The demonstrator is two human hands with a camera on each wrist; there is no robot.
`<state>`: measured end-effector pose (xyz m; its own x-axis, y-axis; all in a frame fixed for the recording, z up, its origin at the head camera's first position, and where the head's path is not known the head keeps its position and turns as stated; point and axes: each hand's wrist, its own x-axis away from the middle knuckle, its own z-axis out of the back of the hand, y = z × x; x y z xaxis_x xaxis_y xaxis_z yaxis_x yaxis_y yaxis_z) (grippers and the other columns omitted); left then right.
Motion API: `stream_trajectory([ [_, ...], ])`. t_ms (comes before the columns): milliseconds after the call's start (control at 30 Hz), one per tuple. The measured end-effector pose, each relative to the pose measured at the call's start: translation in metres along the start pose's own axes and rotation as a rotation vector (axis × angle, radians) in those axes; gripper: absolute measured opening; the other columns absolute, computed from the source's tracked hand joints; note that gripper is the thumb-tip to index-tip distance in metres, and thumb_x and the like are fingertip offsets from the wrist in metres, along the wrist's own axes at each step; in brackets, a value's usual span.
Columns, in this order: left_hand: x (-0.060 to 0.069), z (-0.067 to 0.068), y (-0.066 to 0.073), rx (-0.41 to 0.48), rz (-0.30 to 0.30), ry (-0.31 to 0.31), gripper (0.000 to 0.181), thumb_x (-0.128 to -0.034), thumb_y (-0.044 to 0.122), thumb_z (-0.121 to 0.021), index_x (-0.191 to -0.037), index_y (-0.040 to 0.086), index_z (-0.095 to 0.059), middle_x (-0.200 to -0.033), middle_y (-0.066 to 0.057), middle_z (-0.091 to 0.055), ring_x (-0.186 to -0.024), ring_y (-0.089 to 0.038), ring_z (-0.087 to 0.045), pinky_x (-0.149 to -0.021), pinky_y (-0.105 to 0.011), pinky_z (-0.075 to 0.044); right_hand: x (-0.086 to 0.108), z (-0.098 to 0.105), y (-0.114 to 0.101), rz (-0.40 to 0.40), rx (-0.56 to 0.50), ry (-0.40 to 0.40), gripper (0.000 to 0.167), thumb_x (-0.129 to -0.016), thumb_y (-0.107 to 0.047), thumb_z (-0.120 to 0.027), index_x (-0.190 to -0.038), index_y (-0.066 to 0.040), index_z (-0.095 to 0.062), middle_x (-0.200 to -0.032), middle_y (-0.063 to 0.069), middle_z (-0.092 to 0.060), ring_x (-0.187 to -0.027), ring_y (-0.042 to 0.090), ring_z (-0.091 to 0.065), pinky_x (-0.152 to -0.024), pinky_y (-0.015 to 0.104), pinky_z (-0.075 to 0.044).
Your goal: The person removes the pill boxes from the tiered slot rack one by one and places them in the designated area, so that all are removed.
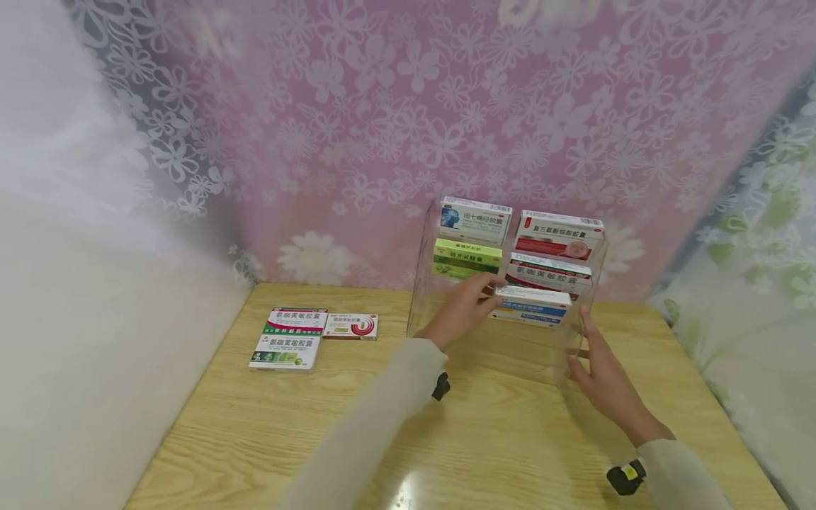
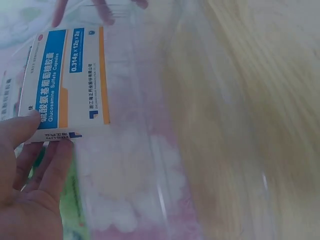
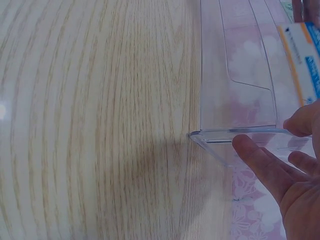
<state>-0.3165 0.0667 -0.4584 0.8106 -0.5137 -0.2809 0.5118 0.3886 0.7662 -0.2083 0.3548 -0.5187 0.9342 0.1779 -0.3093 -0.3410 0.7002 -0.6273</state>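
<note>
At three o'clock in the head view, a clear rack (image 1: 516, 358) stands on the tabletop (image 1: 510, 443). A blue-and-white box (image 1: 474, 221), a red-and-white box (image 1: 559, 234), a lime-green box (image 1: 467, 258) and a magenta-striped box (image 1: 550, 275) fill its upper two tiers. Two large white boxes (image 1: 285, 353) and a small box (image 1: 350, 326) lie outside it, toward nine o'clock. By that count, about half the boxes seem placed, three are left, and one more is in hand: the glucosamine box (image 1: 532, 310), at the third tier's right side. The left hand (image 1: 464, 308) grips it from nine o'clock; the right hand (image 1: 605, 379) holds the rack's edge at four o'clock.

In the left wrist view, the glucosamine box sits at ten o'clock, pinched at its lower end between thumb and fingers. It is white, with blue panels, orange bands and crisp corners.

In the right wrist view, the right hand, at four o'clock, pinches the rack's side panel; the box's end shows at two o'clock. Whether it is fully seated, I cannot tell.
</note>
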Motion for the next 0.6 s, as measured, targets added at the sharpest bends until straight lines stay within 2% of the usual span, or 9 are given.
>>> stream_trajectory([
  [100, 0.008, 0.019, 0.0, 0.013, -0.021, 0.027, 0.037, -0.1127, 0.02, -0.064, -0.149, 0.015, -0.063, -0.146, -0.003, -0.066, -0.128, -0.017, -0.067, -0.106, -0.023, -0.058, 0.001, 0.001, 0.001, 0.005, 0.01, 0.003, 0.107, -0.103, 0.012, -0.061, -0.177, -0.022, 0.009, -0.164, 0.043, -0.031, -0.112, 0.063, -0.068, -0.068, 0.022, -0.065],
  [267, 0.029, 0.061, -0.003, 0.011, -0.031, 0.064, 0.039, -0.1119, 0.018, -0.065, -0.151, 0.011, -0.062, -0.147, -0.007, -0.064, -0.129, -0.022, -0.067, -0.107, -0.031, -0.06, 0.001, 0.0, 0.003, 0.023, 0.012, 0.003, 0.106, -0.103, 0.012, -0.062, -0.177, -0.021, 0.007, -0.164, 0.042, -0.031, -0.112, 0.062, -0.069, -0.068, 0.018, -0.062],
  [433, 0.054, 0.102, -0.014, -0.01, 0.013, 0.118, 0.04, -0.1109, 0.018, -0.067, -0.151, 0.013, -0.064, -0.141, -0.007, -0.067, -0.126, -0.024, -0.069, -0.106, -0.039, -0.061, 0.002, 0.0, 0.003, 0.03, 0.0, -0.003, 0.106, -0.104, 0.011, -0.062, -0.177, -0.021, 0.007, -0.164, 0.042, -0.033, -0.113, 0.061, -0.068, -0.069, 0.018, -0.063],
  [600, 0.084, 0.137, -0.029, -0.035, 0.081, 0.145, 0.04, -0.11, 0.022, -0.069, -0.149, 0.02, -0.065, -0.144, -0.005, -0.065, -0.127, -0.026, -0.068, -0.106, -0.045, -0.061, 0.003, 0.001, 0.003, 0.027, -0.003, -0.006, 0.106, -0.104, 0.01, -0.062, -0.177, -0.022, 0.008, -0.164, 0.042, -0.032, -0.113, 0.062, -0.068, -0.069, 0.028, -0.067],
])
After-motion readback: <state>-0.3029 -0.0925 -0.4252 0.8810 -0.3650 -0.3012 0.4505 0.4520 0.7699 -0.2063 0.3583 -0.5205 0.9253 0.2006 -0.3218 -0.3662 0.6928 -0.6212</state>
